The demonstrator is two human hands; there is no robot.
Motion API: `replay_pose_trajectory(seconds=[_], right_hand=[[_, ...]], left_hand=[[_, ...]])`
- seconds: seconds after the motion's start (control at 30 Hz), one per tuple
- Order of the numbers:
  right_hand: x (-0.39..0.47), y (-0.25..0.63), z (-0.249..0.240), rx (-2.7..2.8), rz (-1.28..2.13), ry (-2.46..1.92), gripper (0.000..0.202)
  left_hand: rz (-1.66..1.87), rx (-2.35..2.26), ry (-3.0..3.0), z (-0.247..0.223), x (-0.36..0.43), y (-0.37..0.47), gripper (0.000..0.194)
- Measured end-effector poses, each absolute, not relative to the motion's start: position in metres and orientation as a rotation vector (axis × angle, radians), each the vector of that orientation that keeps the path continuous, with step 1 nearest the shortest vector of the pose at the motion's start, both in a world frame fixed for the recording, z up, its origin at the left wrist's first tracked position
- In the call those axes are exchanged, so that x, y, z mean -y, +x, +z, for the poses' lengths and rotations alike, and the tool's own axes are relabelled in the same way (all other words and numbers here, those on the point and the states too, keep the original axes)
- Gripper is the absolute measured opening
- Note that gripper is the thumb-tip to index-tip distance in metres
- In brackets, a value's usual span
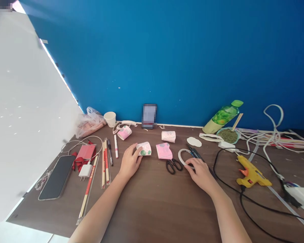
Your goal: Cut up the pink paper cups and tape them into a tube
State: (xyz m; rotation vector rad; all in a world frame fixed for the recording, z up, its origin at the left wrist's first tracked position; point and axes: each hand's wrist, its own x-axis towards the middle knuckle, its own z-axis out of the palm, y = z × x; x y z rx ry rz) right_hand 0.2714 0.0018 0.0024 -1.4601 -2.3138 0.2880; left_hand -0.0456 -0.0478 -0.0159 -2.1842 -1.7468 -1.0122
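My left hand (130,162) has its thumb and fingers closed on the left end of a white paper cup piece with green and pink dots (145,149), which lies on its side. On the right, my right hand (200,171) pinches the lower edge of a white paper ring (182,156); part of the ring is hidden under the fingers. Between the hands lie a pink paper cup piece (164,151) and black-handled scissors (174,166), their blades mostly hidden. A dark pen-like tool (196,153) reaches out just beyond my right hand.
More cup pieces (168,136) (124,132) and a white oval (194,141) lie farther back. Left are a phone (57,178), chopsticks (105,165) and a marker (116,146). Right are a yellow glue gun (253,173), tangled cables, a tilted bottle (221,118) and a green-filled bowl (228,135).
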Motion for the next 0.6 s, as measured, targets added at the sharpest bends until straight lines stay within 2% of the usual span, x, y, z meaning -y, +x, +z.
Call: replay_pose_trajectory(seconds=[0.23,0.47,0.6], right_hand=[[0.008,0.267,0.009,1.71,0.429,-1.454,0.022],[0.025,0.224,0.01,1.248,0.961,-1.16,0.025],[0.035,0.201,0.0,1.232,1.187,-1.007,0.023]], left_hand=[[-1.077,1.719,-2.229,-0.009,0.05,-0.04,0.034],[-1.494,1.651,-2.247,0.003,0.066,-0.016,0.029],[-1.631,1.76,-2.347,0.006,0.073,-0.003,0.037]])
